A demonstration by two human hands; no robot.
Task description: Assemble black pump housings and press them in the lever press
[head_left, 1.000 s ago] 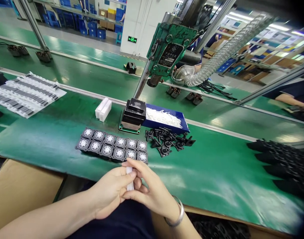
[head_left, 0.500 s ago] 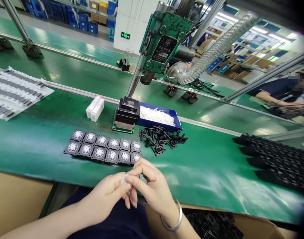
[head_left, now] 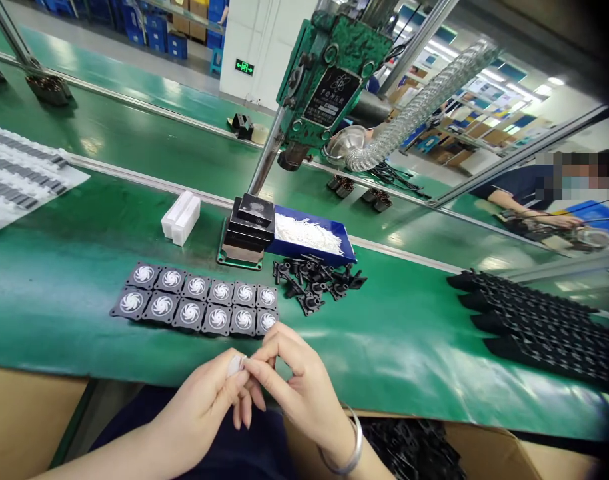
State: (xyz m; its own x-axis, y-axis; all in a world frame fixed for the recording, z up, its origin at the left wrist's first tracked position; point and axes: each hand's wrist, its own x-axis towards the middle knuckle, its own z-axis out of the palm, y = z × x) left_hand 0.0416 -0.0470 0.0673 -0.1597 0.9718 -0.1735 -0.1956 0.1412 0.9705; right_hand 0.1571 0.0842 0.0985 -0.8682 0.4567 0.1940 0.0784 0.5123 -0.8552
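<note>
Both hands meet at the near edge of the green bench. My left hand [head_left: 204,407] pinches a small white piece [head_left: 234,365] between thumb and fingers. My right hand [head_left: 297,383], with a metal bangle on the wrist, closes its fingertips on the same piece from the right. Just beyond the fingers lie two rows of black square fan frames with white impellers [head_left: 197,305]. A loose pile of small black plastic parts [head_left: 314,280] lies to their right.
A green press [head_left: 329,80] stands over a black fixture [head_left: 247,230], beside a blue tray of white pins [head_left: 309,237] and white blocks [head_left: 180,219]. Stacked black parts [head_left: 539,327] lie right, white sheets [head_left: 19,177] far left. Another person's arm [head_left: 514,197] works at the far right.
The white strip stood upright between my hands a second ago; now only its small end shows at my left fingertips. The view has shifted, with the bench contents sliding left.
</note>
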